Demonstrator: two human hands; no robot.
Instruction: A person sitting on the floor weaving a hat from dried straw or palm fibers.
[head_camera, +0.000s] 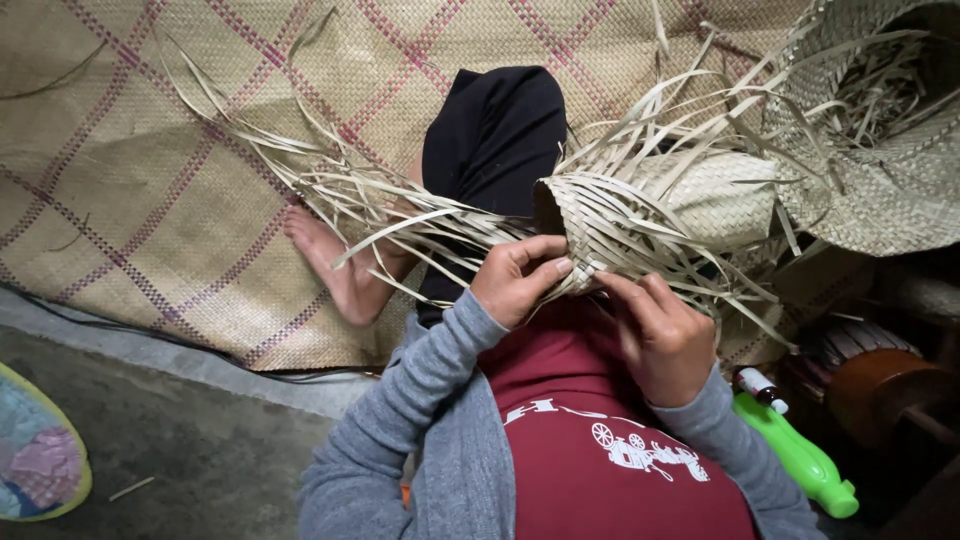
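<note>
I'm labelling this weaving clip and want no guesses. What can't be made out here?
Head view only:
- Right hand fingertips: tucked under the half-woven piece.
- Green bottle: lower part behind the right sleeve.
- Woven hat: cut off by the top and right edges.
- Patterned item: cut off by the left edge.
</note>
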